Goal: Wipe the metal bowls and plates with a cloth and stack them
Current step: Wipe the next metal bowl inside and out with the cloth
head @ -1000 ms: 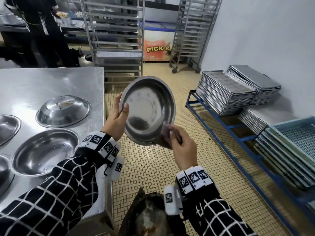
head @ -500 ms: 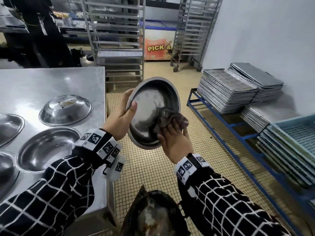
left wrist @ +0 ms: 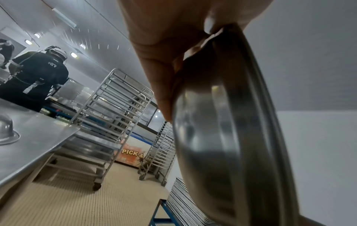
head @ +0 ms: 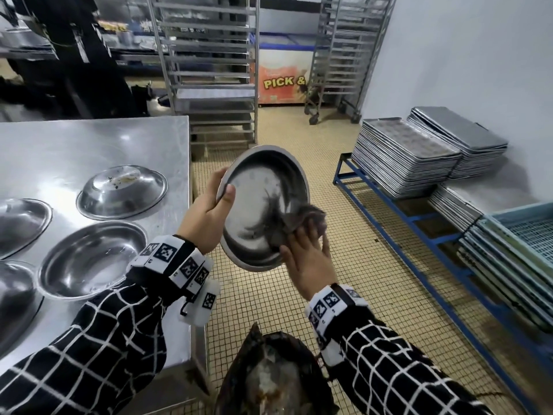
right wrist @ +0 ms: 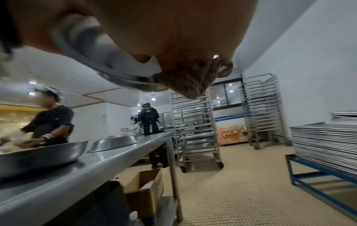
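My left hand [head: 223, 188] grips the left rim of a round metal bowl [head: 260, 202], held tilted in the air over the floor with its inside facing me. My right hand [head: 306, 238] holds a bunched grey-brown cloth [head: 300, 214] against the lower right of the bowl's inside. The left wrist view shows the bowl [left wrist: 231, 137] edge-on, its rim pinched in my left hand [left wrist: 195, 45]. In the right wrist view the cloth [right wrist: 189, 82] bulges under my fingers at the bowl's rim [right wrist: 115, 68]. On the steel table [head: 89, 145] lie an inverted bowl [head: 121, 191] and upright bowls [head: 91, 259].
Stacks of metal trays [head: 404, 157] sit on a low blue frame [head: 389, 202] along the right wall, with blue crates [head: 523, 235] nearer. Wheeled tray racks [head: 209, 70] stand behind the table. A person in black [head: 74, 55] is at the far left.
My right hand has carried the cloth from the bowl's lower rim up into its inside and over to the right. The left hand keeps its hold and has tilted the bowl slightly.
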Motion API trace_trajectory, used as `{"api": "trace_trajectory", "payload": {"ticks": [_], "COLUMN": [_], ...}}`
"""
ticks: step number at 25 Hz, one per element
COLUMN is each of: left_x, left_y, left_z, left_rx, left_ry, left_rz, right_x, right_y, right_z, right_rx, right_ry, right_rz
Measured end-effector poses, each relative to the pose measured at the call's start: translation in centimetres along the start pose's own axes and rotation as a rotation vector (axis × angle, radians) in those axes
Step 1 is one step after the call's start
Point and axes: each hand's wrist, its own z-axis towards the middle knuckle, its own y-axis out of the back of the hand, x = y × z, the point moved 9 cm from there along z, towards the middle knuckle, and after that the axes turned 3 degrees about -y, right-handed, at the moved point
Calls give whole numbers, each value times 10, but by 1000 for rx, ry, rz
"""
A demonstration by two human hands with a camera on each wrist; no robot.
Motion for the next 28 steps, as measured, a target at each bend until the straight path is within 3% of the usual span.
{"api": "trace_trajectory", "payload": {"ticks": [6,9,12,14,17,19,24,26,28], "left_x": [27,26,19,16,14,25,46,54,57], "left_y": [-9,-10,-1,4,-22,-34,-6,4,5], "left_z": [-6,-6,-8,-15,-30,-36,-34,-32,-33], "left_rx": [30,61,-19,-77,-30,-92,-308,-320,-263], "left_ry": [189,247,193,145,145,243,387,388,357], "left_rz": [-218,-313,-392,-447,-495,-499,-438,-375,-306], "right_x": [-26,-42,-47,-48,-44,-34,-28,-35,-24], "right_y": [58,72,72,69,65,65,51,53,62], "right_z": [29,38,34,28,14,11,12,7,3], "right_rx": [-203,-145,-100,-191,-366,-383,-189,-231,-284], "right_ry": [-215,-310,-350,-418,-544,-539,-559,-573,-454], "right_rz": [395,620,719,838,979,1021,1097,1039,876]}}
